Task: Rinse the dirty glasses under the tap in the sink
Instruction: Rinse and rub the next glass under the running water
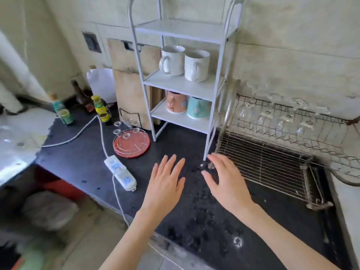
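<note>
Head view: dark wet counter (81, 164); wire rack (303, 131) at far R holds clear stemmed glasses (288, 119), lying tilted, stems toward wall, well apart from both hands. L hand (165, 184) & R hand (226, 182) spread flat, fingers straight, holding nothing.

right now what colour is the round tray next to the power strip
Red, with clear wire-spiral holders on it; the round tray shows best in the head view.
</note>
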The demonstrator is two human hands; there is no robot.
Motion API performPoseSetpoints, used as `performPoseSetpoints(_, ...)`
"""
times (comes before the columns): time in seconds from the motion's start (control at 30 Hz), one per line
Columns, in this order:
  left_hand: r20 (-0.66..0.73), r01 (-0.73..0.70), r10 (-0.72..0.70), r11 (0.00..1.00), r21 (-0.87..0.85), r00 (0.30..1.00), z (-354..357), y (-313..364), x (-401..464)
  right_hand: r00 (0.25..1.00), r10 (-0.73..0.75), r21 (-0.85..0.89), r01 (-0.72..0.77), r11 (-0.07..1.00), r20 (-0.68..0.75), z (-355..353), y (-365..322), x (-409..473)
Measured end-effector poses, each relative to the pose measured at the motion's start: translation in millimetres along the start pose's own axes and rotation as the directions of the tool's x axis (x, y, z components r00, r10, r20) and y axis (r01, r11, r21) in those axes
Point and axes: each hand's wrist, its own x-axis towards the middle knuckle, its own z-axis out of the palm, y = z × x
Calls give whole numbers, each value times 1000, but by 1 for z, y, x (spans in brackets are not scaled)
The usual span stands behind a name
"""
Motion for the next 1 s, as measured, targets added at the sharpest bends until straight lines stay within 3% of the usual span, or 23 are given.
performPoseSetpoints(0.23, 20, 238, -239, 970, 57, 971, -32, -124, -164, 946, -263, 120, 243, 963, 191, 104, -149, -62)
performPoseSetpoints(0.47, -66, 495, -490, 861, 116, 869, -93, -244, -279, 854, -442, 272, 372, 887, 273, 174, -291, -66)
performPoseSetpoints(0.77, -162, 713, -697, 697, 78, 699, -124, -352, -329, 729, -593, 351, 485, 801, 344, 262, -416, -7)
performPoseSetpoints(1.0, -189, 792, -774, 610, 36, 605, -148, -469, -290, 627, -651, 360, 543, 759, 427, 338, -485, 90)
